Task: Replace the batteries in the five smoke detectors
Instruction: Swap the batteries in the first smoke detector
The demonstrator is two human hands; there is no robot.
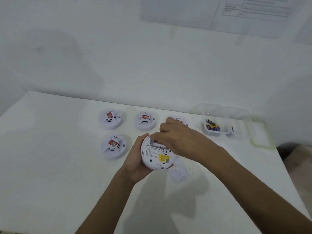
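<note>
We grip one opened detector [156,155] in the left hand [135,159]; right hand [177,137] grasp is hidden; four others [110,119] wait

Bare left grip [135,158] and bare right grip [180,141]

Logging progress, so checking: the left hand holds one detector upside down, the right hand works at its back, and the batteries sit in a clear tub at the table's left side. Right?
Not quite. In the head view the clear tub with the batteries sits at the right side of the table. The rest holds: left hand gripping the upturned detector, right hand at its back.
</note>
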